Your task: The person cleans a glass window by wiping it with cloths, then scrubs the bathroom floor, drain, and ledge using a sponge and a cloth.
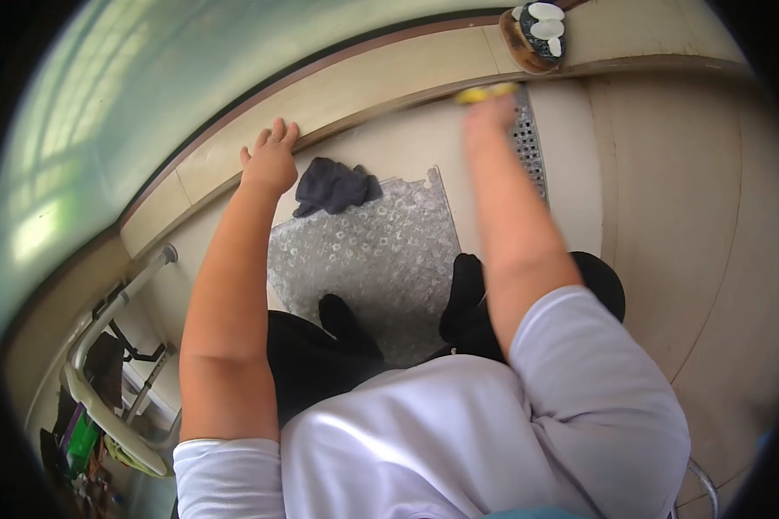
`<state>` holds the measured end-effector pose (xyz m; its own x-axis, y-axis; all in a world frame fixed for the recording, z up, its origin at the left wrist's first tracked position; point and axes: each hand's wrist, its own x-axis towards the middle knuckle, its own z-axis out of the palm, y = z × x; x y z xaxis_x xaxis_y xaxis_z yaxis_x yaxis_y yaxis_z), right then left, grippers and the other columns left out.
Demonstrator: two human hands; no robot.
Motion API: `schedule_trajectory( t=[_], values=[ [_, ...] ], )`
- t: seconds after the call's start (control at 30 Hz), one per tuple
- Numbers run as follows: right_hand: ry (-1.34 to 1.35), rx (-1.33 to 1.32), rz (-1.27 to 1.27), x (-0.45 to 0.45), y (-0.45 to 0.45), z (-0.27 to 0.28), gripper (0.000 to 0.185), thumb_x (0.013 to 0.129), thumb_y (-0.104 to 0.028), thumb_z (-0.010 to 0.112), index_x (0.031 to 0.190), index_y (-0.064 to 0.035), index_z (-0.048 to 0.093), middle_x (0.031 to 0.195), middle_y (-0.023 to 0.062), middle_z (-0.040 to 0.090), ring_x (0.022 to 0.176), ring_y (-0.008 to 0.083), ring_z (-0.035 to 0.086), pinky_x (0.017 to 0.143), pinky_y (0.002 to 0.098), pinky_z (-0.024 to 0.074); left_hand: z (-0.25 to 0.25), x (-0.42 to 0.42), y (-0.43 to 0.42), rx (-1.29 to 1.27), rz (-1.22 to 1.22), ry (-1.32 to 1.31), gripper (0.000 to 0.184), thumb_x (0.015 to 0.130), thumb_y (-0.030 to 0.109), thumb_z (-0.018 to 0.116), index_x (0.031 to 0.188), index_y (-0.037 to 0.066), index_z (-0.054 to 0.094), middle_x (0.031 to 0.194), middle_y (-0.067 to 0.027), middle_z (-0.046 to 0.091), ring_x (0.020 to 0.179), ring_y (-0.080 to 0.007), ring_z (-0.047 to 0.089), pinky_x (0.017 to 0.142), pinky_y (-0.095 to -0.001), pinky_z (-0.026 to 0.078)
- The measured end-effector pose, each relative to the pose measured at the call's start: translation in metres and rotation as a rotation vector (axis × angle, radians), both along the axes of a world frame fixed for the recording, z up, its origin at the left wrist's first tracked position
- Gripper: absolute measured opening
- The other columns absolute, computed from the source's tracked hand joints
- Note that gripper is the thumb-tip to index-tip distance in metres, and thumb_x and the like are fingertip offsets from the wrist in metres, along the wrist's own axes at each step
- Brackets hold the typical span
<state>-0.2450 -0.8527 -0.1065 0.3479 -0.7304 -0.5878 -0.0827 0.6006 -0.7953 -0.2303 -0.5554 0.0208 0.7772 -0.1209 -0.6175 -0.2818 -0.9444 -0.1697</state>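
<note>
Pointing sideways, lengthwise along ledge [381, 91]: blurred yellow object [474, 95] in right hand [491, 113].

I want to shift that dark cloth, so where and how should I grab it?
Pinch the bunched middle of the dark cloth from above, probably with your left hand, which is right beside it. It lies crumpled at the edge of the grey mat, and its raised folds should gather easily between the fingers.
</note>
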Motion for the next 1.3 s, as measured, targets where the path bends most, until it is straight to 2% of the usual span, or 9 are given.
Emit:
schedule_trajectory(
  t=[0.13, 0.17, 0.3, 0.53, 0.6, 0.7, 0.73, 0.97, 1.3],
  values=[
    [0.136, -0.05, 0.011, 0.001, 0.033, 0.02, 0.014, 0.089, -0.017, 0.039, 0.088, -0.0065, 0.047, 0.081, 0.005, 0.049, 0.063, 0.0138, 0.045, 0.063, 0.0282, 0.0422, -0.005, -0.006, 0.003, -0.036, 0.009, -0.05, 0.063, 0.074, -0.002, 0.04, 0.131, 0.024, 0.029, 0.141, -0.0002, 0.02, 0.127, -0.0206, 0.025, 0.099, -0.0528, 0.023],
    [-0.07, 0.309, -0.106, -0.006, 0.071, -0.008, 0.011, 0.086, -0.014, 0.042, 0.093, -0.0063, 0.048, 0.084, 0.0053, 0.05, 0.065, 0.0131, 0.046, 0.062, 0.0269, 0.0422, -0.003, -0.006, 0.002, -0.04, 0.009, -0.055, 0.064, 0.074, -0.002, 0.04, 0.131, 0.024, 0.029, 0.141, -0.0002, 0.02, 0.127, -0.0205, 0.025, 0.099, -0.0527, 0.023],
    [0.208, 0.144, 0.52, -0.023, 0.134, 0.008, 0.021, 0.079, -0.004, 0.05, 0.1, -0.0001, 0.05, 0.088, 0.0104, 0.056, 0.083, 0.0205, 0.054, 0.074, 0.0317, 0.0449, 0.002, -0.001, -0.003, 0.013, -0.01, -0.02, 0.062, 0.076, 0.0, 0.04, 0.132, 0.024, 0.028, 0.141, -0.0004, 0.02, 0.127, -0.0203, 0.025, 0.099, -0.0524, 0.023],
    [0.11, 0.206, -0.038, -0.001, 0.066, -0.005, 0.012, 0.081, -0.001, 0.044, 0.092, -0.0024, 0.049, 0.081, 0.0087, 0.053, 0.071, 0.0163, 0.051, 0.059, 0.0291, 0.0435, 0.0, 0.001, -0.002, 0.039, -0.033, 0.002, 0.057, 0.079, 0.004, 0.04, 0.132, 0.023, 0.027, 0.141, -0.0014, 0.019, 0.127, -0.0194, 0.025, 0.1, -0.0519, 0.022],
    [0.28, 0.073, 0.519, -0.02, 0.136, 0.062, 0.012, 0.08, -0.002, 0.046, 0.091, -0.0025, 0.049, 0.083, 0.0088, 0.053, 0.071, 0.0168, 0.051, 0.058, 0.0291, 0.0434, 0.001, 0.002, -0.003, 0.029, -0.028, 0.007, 0.057, 0.079, 0.004, 0.04, 0.132, 0.022, 0.027, 0.141, -0.0019, 0.019, 0.127, -0.0195, 0.025, 0.1, -0.0519, 0.022],
    [0.177, 0.169, 0.358, -0.012, 0.107, 0.003, 0.028, 0.081, -0.004, 0.046, 0.108, 0.0014, 0.045, 0.099, 0.0133, 0.053, 0.089, 0.0192, 0.053, 0.079, 0.0319, 0.0443, 0.004, 0.003, -0.003, 0.04, -0.028, 0.035, 0.056, 0.079, 0.004, 0.04, 0.132, 0.021, 0.028, 0.141, -0.0027, 0.019, 0.127, -0.0198, 0.027, 0.099, -0.0519, 0.023],
    [0.06, 0.364, -0.057, -0.004, 0.077, 0.018, 0.022, 0.085, -0.008, 0.039, 0.104, 0.0007, 0.048, 0.098, 0.0126, 0.053, 0.087, 0.019, 0.053, 0.078, 0.031, 0.0442, 0.006, 0.005, -0.005, 0.045, -0.035, 0.041, 0.056, 0.079, 0.005, 0.04, 0.132, 0.021, 0.028, 0.141, -0.003, 0.019, 0.126, -0.0199, 0.027, 0.099, -0.052, 0.023],
    [0.153, 0.306, 0.309, -0.013, 0.125, 0.043, 0.023, 0.088, -0.019, 0.04, 0.102, -0.0021, 0.048, 0.093, 0.0088, 0.053, 0.08, 0.0206, 0.054, 0.071, 0.0317, 0.0459, 0.006, 0.008, -0.009, 0.061, -0.043, 0.059, 0.054, 0.08, 0.005, 0.039, 0.131, 0.021, 0.029, 0.14, -0.0055, 0.021, 0.125, -0.0227, 0.03, 0.099, -0.0507, 0.025],
    [-0.151, 0.071, -0.138, 0.016, -0.127, -0.003, 0.035, 0.088, -0.021, 0.037, 0.114, 0.0, 0.045, 0.12, 0.0148, 0.044, 0.102, 0.0226, 0.048, 0.088, 0.0331, 0.0388, 0.001, 0.003, 0.001, 0.01, -0.07, -0.007, 0.058, 0.078, 0.001, 0.04, 0.131, 0.022, 0.029, 0.14, -0.0052, 0.021, 0.124, -0.0243, 0.031, 0.097, -0.0494, 0.028]
  ],
)
